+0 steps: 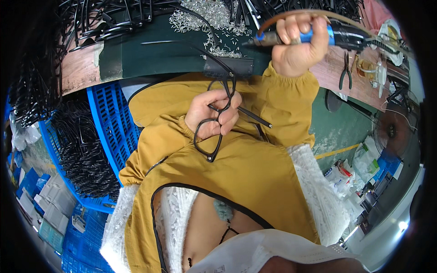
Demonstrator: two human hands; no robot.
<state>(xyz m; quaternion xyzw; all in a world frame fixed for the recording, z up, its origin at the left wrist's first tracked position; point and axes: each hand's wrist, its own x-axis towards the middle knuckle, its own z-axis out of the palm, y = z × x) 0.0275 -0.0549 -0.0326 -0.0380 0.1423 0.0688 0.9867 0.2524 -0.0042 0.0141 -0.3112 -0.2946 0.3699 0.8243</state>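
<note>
Colours noted: plain black thin-rimmed eyeglass frame (218,144); cylindrical power driver (348,37) in blue and black with a greyish nose.
Pinkish wooden counter (79,68), lightly grained; flat mat (150,57) upon it, uniform dark green. Small loose metal pieces (200,16), bright silver. Cloth overgarment (255,173), solid mustard yellow with black edging; fuzzy knitted garment (314,173), white, textured. Plastic basket (107,123), bright blue, regular slotted pattern; slender eyewear parts (88,157) inside, black. Painted floor (321,136), green with one yellow stripe (337,151).
</note>
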